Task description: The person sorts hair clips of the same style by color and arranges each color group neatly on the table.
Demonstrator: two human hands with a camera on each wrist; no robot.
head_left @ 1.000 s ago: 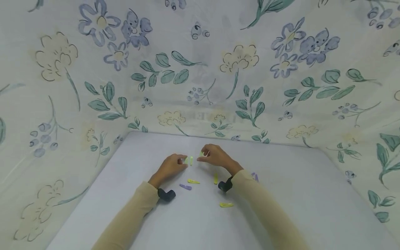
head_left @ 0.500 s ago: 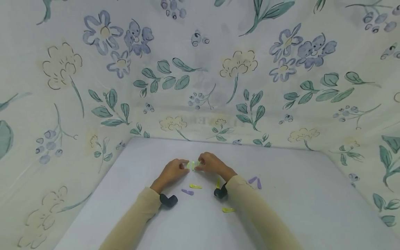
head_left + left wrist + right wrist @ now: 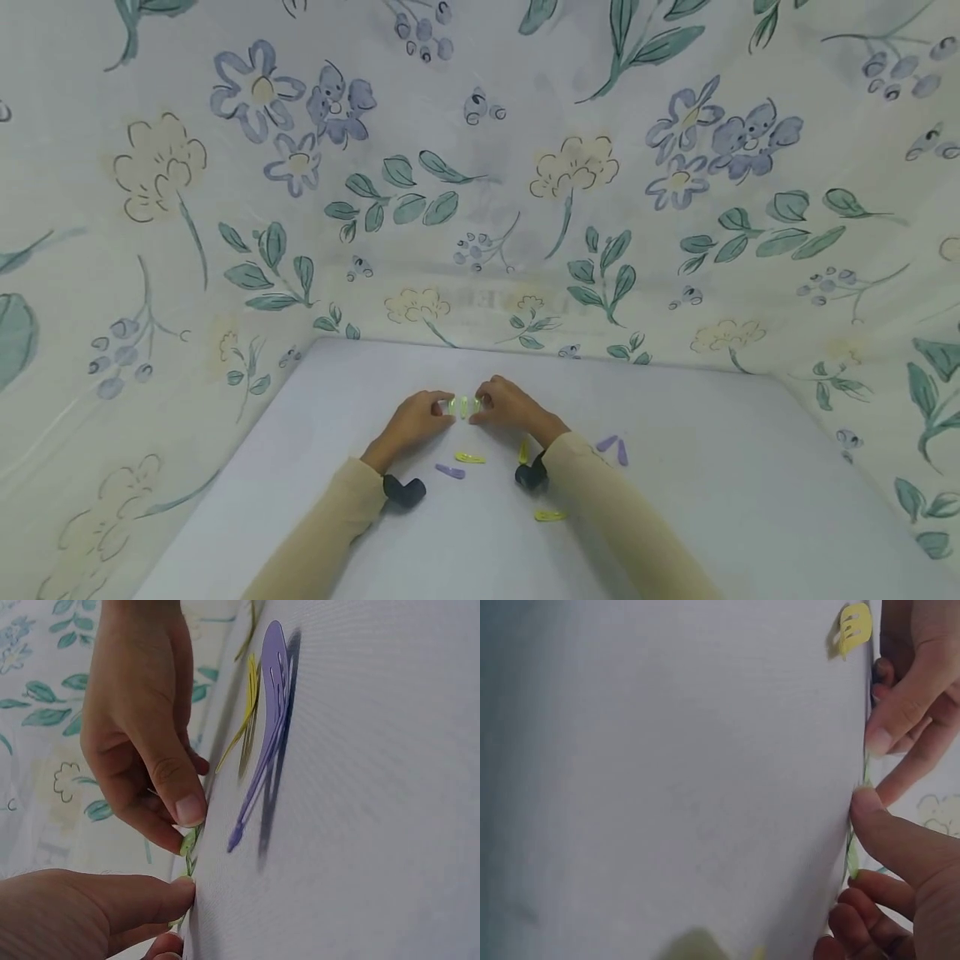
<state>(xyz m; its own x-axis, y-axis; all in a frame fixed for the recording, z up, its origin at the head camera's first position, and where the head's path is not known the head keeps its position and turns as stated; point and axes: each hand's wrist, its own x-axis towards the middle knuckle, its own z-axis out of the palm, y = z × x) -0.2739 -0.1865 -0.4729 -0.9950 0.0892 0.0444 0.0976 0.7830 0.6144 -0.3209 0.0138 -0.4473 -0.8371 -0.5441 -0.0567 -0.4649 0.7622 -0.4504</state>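
Note:
Three light green snap hair clips stand side by side near the far part of the white table in the head view. My left hand (image 3: pixel 416 418) pinches the left green hair clip (image 3: pixel 452 407) between thumb and fingers. The middle green hair clip (image 3: pixel 463 408) lies between the hands, untouched. On the other side, my right hand (image 3: pixel 513 410) pinches the right green hair clip (image 3: pixel 477 406) at its ends. Both wrist views show the fingertips close together at table level, partly hiding the green clips. A purple hair clip (image 3: pixel 272 712) lies near the left hand.
Yellow hair clips (image 3: pixel 470 458) (image 3: pixel 550 516) lie nearer the front, and another yellow clip (image 3: pixel 523 452) sits by the right wrist. Two purple clips (image 3: pixel 622 452) rest right of the right forearm. Flowered cloth (image 3: pixel 570 250) surrounds the table (image 3: pixel 712 483).
My right hand has moved left with its green hair clip, bringing it beside the middle one. My left hand keeps its pinch at the left clip. The head view has tilted slightly upward.

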